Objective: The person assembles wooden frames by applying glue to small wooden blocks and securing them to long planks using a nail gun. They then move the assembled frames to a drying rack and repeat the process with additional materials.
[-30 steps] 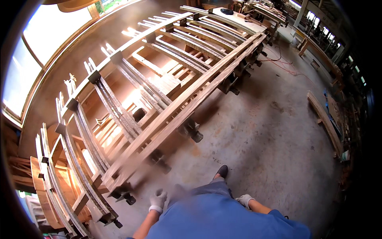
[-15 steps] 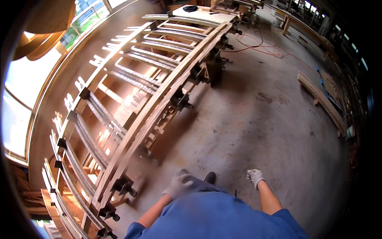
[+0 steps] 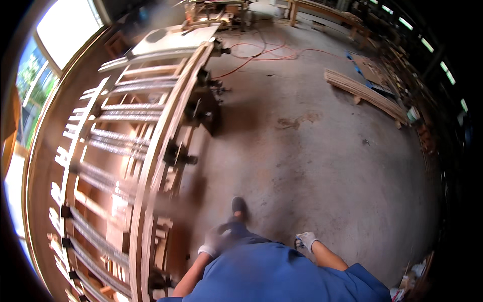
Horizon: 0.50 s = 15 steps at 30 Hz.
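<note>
My left hand point(image 3: 211, 244), in a pale work glove, hangs low beside my body. Its fingers are smeared by motion and partly lost in a blur. It is nearest to a long wooden rack point(image 3: 146, 201) on my left and appears apart from it. My right hand point(image 3: 307, 240), also gloved, hangs at my right side with fingers curled in, and I see nothing in it. Across the rack lie several silvery metal bars point(image 3: 95, 231), with dark clamps point(image 3: 176, 153) along its near side.
A grey concrete floor point(image 3: 282, 176) runs ahead. A red hose point(image 3: 282, 58) loops over it near the far end of the rack. A stack of boards point(image 3: 362, 94) lies at right on low supports. A pale sheet point(image 3: 173, 40) lies beyond the rack, with a workbench point(image 3: 322, 12) at the back.
My view has moved forward and turned, so the rack now stands more upright at left. A shoe shows farther ahead of me. Both hands stay low by my sides.
</note>
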### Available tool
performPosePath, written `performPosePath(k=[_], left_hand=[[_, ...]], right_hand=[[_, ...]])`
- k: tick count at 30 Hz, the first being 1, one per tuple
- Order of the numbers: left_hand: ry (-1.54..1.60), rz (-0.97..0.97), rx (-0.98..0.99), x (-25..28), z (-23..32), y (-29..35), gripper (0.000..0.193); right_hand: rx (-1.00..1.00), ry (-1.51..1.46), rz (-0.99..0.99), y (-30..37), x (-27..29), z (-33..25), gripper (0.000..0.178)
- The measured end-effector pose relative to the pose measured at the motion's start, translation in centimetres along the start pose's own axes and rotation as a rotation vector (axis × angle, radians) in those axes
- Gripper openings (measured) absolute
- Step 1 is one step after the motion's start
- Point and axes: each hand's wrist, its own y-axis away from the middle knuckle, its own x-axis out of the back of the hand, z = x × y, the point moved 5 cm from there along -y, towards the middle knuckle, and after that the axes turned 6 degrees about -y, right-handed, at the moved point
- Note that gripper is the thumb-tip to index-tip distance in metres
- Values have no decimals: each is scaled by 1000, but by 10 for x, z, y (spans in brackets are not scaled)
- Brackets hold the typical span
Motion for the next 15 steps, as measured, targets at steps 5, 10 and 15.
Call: performPosePath(k=[5,10,15], left_hand=[[-30,-93,-124,25,81,-135,50],[-10,-161,-195,42,184,-249,54],[-235,-163,-324,34,256,-369,58]], right_hand=[[108,-84,137,13,11,-90,21],[49,18,109,-18,12,-131,36],[69,262,-10,-73,14,-164,39]])
